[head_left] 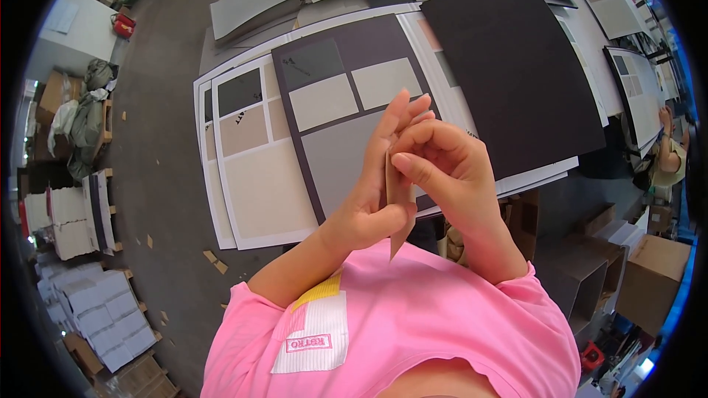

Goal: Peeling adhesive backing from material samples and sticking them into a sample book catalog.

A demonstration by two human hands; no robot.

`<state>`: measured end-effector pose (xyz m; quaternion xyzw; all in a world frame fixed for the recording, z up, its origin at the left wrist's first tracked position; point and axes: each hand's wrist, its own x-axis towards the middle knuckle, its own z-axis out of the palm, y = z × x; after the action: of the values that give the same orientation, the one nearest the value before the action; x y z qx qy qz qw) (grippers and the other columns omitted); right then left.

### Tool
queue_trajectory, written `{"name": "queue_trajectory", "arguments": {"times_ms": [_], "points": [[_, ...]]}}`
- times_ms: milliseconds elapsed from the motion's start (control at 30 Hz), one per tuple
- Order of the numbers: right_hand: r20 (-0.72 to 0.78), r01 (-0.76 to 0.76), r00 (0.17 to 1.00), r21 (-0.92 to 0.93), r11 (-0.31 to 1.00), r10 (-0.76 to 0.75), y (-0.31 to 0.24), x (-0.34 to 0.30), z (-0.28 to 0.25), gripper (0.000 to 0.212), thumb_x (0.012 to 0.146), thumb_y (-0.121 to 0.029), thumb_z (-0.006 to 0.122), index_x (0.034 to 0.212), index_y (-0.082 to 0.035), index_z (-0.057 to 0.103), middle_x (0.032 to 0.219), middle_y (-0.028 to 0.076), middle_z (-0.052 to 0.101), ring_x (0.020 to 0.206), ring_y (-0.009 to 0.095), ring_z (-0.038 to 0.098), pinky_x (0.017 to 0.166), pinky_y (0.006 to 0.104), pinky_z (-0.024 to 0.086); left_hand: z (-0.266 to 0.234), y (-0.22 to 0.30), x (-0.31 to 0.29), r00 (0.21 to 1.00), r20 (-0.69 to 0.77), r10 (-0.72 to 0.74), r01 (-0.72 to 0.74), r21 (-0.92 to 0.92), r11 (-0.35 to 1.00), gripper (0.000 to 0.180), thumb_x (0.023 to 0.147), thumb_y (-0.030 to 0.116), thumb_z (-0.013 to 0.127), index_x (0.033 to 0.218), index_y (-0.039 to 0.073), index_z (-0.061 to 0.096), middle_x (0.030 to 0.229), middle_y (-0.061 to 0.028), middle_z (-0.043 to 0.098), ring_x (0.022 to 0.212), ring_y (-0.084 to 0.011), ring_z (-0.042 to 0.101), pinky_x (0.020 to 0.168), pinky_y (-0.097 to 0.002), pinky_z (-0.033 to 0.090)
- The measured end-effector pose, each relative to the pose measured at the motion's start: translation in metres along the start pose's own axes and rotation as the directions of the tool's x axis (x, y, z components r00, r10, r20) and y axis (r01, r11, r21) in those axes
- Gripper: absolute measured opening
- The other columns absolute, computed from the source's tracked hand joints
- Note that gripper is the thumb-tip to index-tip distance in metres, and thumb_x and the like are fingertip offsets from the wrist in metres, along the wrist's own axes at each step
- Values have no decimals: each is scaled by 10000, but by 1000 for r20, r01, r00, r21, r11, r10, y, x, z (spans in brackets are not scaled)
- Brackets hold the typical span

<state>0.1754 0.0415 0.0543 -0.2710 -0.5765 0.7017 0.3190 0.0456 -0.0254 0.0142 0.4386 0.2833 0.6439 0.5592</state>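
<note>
A large black board (516,74) is lying slanted at the right of the worktable, beyond the right hand. A dark swatch sheet (339,151) is resting to its left, partly hidden behind the hands, and a smaller white-bordered swatch sheet (267,155) is showing beside it. Above the near edge of these sheets, in front of the pink shirt (442,309), the person is holding a narrow brown strip (400,191) between both hands. The left hand (372,184) is keeping its fingers long and together, its thumb folding across the strip's middle; the right hand (453,158) is pinching the upper end between thumb and bent forefinger. The strip's lower tip is hanging free below the left thumb. It is appearing thin and very light, probably paper-like, flexible along its length and liable to crease or tear; its ends are seeming the safest holds, with a light, flat pinch.
</note>
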Motion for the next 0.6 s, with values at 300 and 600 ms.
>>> {"name": "queue_trajectory", "arguments": {"times_ms": [300, 600], "points": [[126, 94, 989, -134, 987, -77, 1, -1, -14, 254, 864, -138, 776, 992, 21, 625, 998, 52, 610, 847, 100, 577, 758, 241, 467, -5, 4, -1, 997, -61, 36, -21, 242, 970, 968, 729, 18, 518, 1596, 102, 96, 1603, -150, 200, 1476, -315, 243, 1170, -426, 257], [131, 408, 902, -567, 716, -411, 24, -7, -5, 142, 816, 3, 735, 915, 4, 634, 877, 40, 609, 733, 132, 576, 603, 249, 437, -19, 16, 9, 837, -425, -344, 169, -397, 902, 975, 896, 316, 715, 1590, 134, 56, 1430, -114, 368, 1282, -209, 384, 1057, -398, 390]]}}
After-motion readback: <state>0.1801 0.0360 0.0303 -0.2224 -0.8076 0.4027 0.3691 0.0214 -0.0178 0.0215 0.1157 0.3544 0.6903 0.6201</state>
